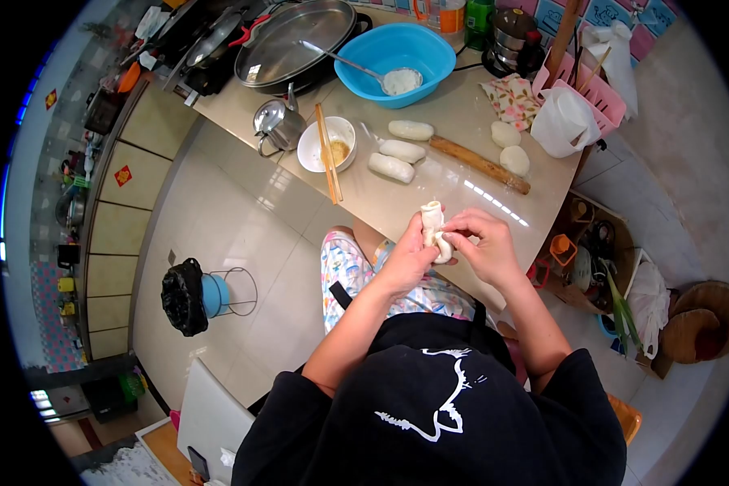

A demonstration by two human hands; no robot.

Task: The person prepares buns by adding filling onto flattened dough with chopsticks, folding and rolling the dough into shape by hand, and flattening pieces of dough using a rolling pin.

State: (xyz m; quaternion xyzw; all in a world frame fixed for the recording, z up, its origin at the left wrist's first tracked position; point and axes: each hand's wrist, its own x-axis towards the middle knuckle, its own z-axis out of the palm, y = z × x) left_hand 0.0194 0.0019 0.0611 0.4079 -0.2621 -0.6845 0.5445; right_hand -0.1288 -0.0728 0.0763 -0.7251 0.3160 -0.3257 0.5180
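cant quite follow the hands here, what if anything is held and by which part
A rolled white dough piece. The left hand holds it along its side, upper end sticking out; the right hand pinches its folded part lower down.

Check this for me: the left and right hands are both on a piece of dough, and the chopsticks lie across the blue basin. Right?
Not quite: the head view shows the chopsticks lying across the white bowl. The left hand and right hand are both on a piece of dough.
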